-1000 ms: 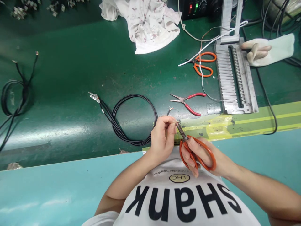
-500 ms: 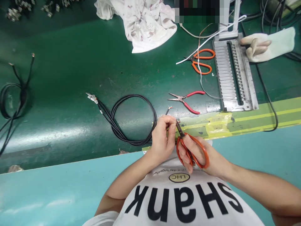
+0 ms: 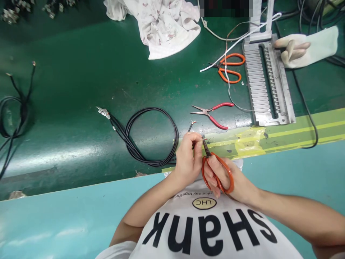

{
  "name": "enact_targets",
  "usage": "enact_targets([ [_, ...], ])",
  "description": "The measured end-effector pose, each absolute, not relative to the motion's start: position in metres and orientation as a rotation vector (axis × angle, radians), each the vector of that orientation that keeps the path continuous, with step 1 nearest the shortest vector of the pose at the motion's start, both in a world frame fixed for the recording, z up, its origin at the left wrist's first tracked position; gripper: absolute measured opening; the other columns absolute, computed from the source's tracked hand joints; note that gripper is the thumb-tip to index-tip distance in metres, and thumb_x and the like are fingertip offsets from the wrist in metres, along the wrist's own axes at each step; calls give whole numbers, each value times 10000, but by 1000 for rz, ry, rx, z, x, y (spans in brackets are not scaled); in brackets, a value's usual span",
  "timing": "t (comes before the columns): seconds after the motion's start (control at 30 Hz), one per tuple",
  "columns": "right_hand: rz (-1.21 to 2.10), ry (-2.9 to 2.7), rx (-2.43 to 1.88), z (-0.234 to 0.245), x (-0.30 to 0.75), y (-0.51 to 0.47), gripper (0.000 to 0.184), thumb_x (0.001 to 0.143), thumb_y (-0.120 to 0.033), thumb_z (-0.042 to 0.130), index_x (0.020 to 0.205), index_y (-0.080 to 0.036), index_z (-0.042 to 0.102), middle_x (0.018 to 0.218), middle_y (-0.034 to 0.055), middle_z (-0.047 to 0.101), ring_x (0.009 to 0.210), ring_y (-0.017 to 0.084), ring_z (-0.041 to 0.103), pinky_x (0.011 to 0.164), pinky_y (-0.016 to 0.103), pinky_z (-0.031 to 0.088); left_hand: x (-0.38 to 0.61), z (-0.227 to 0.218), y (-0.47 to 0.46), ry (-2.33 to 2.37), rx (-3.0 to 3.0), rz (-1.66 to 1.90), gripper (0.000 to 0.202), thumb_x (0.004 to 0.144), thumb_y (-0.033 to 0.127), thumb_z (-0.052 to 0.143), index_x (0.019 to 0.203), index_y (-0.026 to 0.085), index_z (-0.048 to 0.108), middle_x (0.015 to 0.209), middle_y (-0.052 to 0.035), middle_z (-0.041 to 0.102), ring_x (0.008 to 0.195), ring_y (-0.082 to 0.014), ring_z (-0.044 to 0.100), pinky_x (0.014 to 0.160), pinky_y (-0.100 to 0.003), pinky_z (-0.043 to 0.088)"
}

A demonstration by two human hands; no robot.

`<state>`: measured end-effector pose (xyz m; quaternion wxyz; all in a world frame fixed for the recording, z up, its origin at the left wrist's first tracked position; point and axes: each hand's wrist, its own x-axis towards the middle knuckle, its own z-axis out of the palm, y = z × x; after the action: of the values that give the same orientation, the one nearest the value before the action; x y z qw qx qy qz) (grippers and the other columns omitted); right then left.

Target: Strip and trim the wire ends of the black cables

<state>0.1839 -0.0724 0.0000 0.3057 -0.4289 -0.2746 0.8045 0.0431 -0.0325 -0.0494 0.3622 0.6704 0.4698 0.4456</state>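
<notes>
My left hand [image 3: 188, 154] is closed around the end of a black cable [image 3: 152, 108], whose coil lies on the green table to its left. A thin stripped end with fine wires pokes up past the knuckles. At the coil's far left end sit silver metal connectors [image 3: 103, 112]. My right hand [image 3: 225, 172] grips orange-handled scissors [image 3: 230, 180], their dark blades pointing up at the wire tip by my left fingertips. Whether the blades touch the wire I cannot tell. Just beyond my hands lie red-handled needle-nose pliers [image 3: 206, 111], spread apart.
A second pair of orange-handled scissors [image 3: 231, 76] lies beside a slotted metal fixture [image 3: 265, 82]. A white glove [image 3: 307, 46] rests against the fixture. A white cloth [image 3: 169, 32] is at the back, another black cable coil [image 3: 16, 118] at the left. Yellow tape [image 3: 250, 142] lines the table edge.
The scissors' handles have come closer together in my right hand. My left hand stays closed on the cable end. The whole view has shifted slightly.
</notes>
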Motion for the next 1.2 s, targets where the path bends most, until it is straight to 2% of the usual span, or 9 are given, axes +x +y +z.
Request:
enact_targets([
  [0.43, 2142, -746, -1056, 0, 186, -73, 508, 1003, -601, 427, 706, -190, 464, 537, -71, 454, 381, 58, 458, 418, 192, 422, 40, -37, -31, 1196, 1543, 1117, 59, 1013, 257, 494, 1049, 213, 511, 999, -37, 599, 832, -123, 599, 770, -256, 501],
  [0.6, 2158, -731, -1042, -1, 188, -73, 508, 1006, -587, 435, 693, -187, 466, 541, -68, 463, 377, 55, 463, 410, 185, 416, 28, -25, -26, 1143, 1533, 928, 219, 1012, 259, 505, 1224, 216, 538, 1018, -55, 652, 862, -139, 643, 762, -261, 522],
  [0.67, 2159, -724, -1036, -2, 189, -73, 506, 1009, -579, 434, 693, -186, 473, 541, -68, 465, 375, 56, 468, 404, 181, 412, 22, -21, -25, 1157, 1603, 775, 196, 1010, 258, 508, 1171, 209, 608, 995, -61, 687, 883, -153, 659, 758, -265, 519],
  [0.77, 2173, -690, -998, -4, 189, -74, 496, 1000, -567, 468, 687, -183, 486, 541, -68, 464, 370, 55, 458, 393, 178, 405, 19, -20, -25, 1208, 1612, 764, 168, 1001, 270, 528, 1074, 198, 661, 949, -64, 717, 879, -167, 675, 728, -266, 522],
  [1.03, 2272, -481, -853, -11, 189, -74, 514, 976, -604, 484, 700, -173, 532, 547, -57, 491, 356, 53, 435, 365, 174, 372, 23, -27, -32, 1238, 1486, 874, 172, 983, 291, 560, 1070, 191, 670, 847, -49, 710, 734, -140, 651, 653, -248, 525],
  [1.2, 2241, -600, -865, -11, 189, -72, 500, 983, -584, 489, 689, -180, 508, 535, -62, 472, 362, 57, 424, 371, 185, 371, 22, -27, -32, 1213, 1450, 900, 165, 976, 294, 570, 1051, 190, 674, 793, -37, 680, 666, -125, 613, 614, -238, 514],
])
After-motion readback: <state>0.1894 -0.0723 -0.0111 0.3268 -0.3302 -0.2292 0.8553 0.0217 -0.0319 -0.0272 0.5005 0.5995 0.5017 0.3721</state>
